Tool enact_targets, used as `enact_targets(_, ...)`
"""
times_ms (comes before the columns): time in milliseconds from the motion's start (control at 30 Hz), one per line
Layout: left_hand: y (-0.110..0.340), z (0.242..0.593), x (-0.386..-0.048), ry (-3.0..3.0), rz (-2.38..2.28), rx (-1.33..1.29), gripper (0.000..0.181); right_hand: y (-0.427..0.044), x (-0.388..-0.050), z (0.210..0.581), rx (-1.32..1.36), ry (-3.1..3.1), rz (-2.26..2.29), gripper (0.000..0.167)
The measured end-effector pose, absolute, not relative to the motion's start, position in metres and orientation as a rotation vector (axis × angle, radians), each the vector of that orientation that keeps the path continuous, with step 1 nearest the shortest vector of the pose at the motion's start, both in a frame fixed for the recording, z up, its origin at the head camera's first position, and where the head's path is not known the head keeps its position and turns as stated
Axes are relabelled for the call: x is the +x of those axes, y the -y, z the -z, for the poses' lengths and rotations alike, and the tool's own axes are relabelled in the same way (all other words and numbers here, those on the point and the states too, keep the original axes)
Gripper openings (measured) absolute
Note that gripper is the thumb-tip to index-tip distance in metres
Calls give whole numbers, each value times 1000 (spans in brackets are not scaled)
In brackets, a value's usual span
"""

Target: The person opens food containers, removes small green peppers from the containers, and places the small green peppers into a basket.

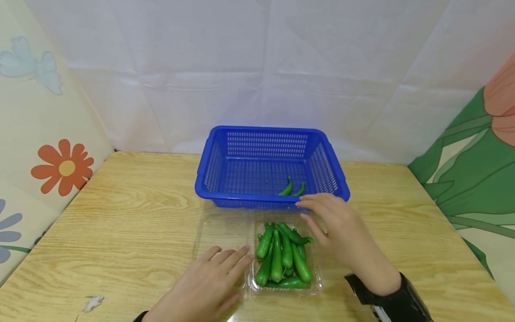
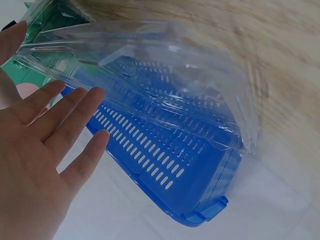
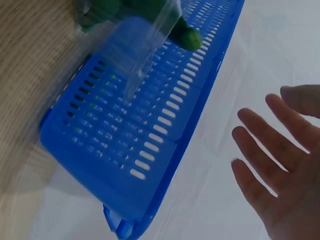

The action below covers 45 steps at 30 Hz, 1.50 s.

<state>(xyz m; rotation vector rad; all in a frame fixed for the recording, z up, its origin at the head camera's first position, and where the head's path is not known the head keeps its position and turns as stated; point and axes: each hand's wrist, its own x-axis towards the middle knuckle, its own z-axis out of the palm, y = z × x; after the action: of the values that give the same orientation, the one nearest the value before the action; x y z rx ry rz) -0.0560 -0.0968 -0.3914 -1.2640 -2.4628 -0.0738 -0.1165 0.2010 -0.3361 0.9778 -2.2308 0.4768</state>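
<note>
- Right grip [image 1: 335, 223] is loosely wide, holding nothing; the basket [image 1: 241, 197] lies ahead-left of it.
- Left grip [image 1: 215, 277] is relaxed and bare; peppers [image 1: 276, 261] in the clear box [image 1: 318, 282] lie just right of it.
- Lifting top peppers singly (they overlap) while steadying the box would probably work best.
- No readable brand or label shows.

The perforated blue basket [image 1: 241, 196] looks like smooth, softly glossy plastic. In front of it I see a clamshell box [image 1: 225, 228] of thin, clear, shiny plastic, its green chilli peppers [image 1: 276, 259] sleek and waxy. Beneath the basket, the tabletop [image 1: 141, 214] looks wood-grained with a low sheen; behind the basket, white sheeting [image 1: 193, 67] looks creased, faintly shiny.
</note>
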Motion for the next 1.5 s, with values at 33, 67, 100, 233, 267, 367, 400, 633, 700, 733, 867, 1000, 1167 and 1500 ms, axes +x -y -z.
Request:
enact_targets(33,97,391,-56,2465,73,-1265,66,-200,-116,336,1002,2237,-501,45)
enact_targets(67,97,391,-56,2465,71,-1265,66,-199,-114,336,1022,2252,-524,42)
enact_targets(100,97,391,-56,2466,71,-1265,66,-198,-113,337,1036,2269,-547,37)
enact_targets(233,96,391,-56,2461,79,-1268,66,-196,-109,337,1089,2334,-608,25)
enact_targets(267,96,391,-56,2460,79,-1269,66,-196,-109,338,1098,2347,-609,25)
enact_targets(367,96,391,-56,2460,73,-1270,66,-195,-107,338,1142,2381,-602,28)
enact_targets(400,96,391,-56,2462,71,-1270,67,-195,-107,338,1160,2394,-595,29)
enact_targets(633,96,391,-56,2464,72,-1268,67,-192,-101,338,1262,2537,-570,35)
enact_targets(700,96,391,-56,2460,69,-1266,67,-191,-99,338,1280,2576,-559,35)
enact_targets(733,96,391,-56,2460,67,-1265,67,-190,-98,339,1287,2595,-551,35)
enact_targets(867,95,391,-56,2461,58,-1263,68,-189,-96,339,1314,2665,-513,37)
enact_targets(1000,95,391,-56,2461,53,-1261,68,-187,-95,338,1353,2718,-483,37)
enact_targets(1167,95,391,-56,2454,53,-1266,69,-186,-90,337,1385,2797,-483,40)
enact_targets(1500,95,390,-55,2454,42,-1262,69,-174,-85,345,1453,2799,-474,51)
